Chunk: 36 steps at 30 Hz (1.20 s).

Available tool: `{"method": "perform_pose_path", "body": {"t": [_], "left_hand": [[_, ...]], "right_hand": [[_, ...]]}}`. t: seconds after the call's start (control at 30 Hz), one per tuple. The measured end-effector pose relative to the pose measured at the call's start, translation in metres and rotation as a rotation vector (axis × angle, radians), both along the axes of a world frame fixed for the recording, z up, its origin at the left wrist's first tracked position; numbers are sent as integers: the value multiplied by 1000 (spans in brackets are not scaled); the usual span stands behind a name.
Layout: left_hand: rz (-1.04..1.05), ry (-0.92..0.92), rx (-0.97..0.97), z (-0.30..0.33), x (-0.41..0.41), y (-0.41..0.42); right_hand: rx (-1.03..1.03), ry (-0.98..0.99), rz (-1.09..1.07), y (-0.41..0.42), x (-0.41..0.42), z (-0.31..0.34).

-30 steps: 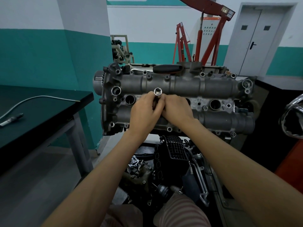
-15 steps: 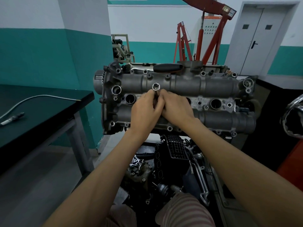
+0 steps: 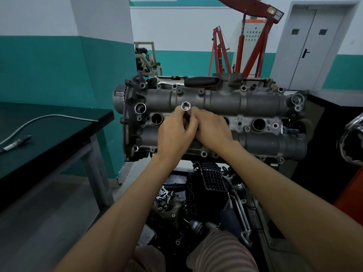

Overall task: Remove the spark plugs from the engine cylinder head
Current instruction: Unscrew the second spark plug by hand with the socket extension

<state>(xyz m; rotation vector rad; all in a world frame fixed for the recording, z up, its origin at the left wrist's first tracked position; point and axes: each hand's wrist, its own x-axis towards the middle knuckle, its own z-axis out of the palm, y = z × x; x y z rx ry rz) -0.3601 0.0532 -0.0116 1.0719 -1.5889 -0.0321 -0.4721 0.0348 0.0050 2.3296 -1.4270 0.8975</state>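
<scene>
Metal socket clasped by left hand and right hand, its lower end hidden

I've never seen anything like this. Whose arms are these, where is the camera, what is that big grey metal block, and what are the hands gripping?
No robot here: a person wears a camera on the head, so you look down along their own bare arms. The grey block is an engine cylinder head, with a row of round holes where spark plugs sit; the open spark plug holes look dark inside. The left hand and right hand are closed together around a shiny socket tool, a metal tube whose open end points up toward the camera. Its lower end is hidden by the fingers. A black-handled ratchet rests on the far edge. To the left stands a dark table with a thin metal tube on it. The red frame behind is an engine crane.
</scene>
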Motion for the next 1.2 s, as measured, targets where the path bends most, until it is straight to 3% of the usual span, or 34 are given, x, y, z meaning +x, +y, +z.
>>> {"method": "perform_pose_path", "body": {"t": [0.27, 1.2], "left_hand": [[-3, -27, -45, 1, 1, 2], [-10, -17, -44, 0, 1, 3]], "right_hand": [[26, 48, -108, -1, 1, 2], [-18, 37, -34, -1, 0, -1]]}}
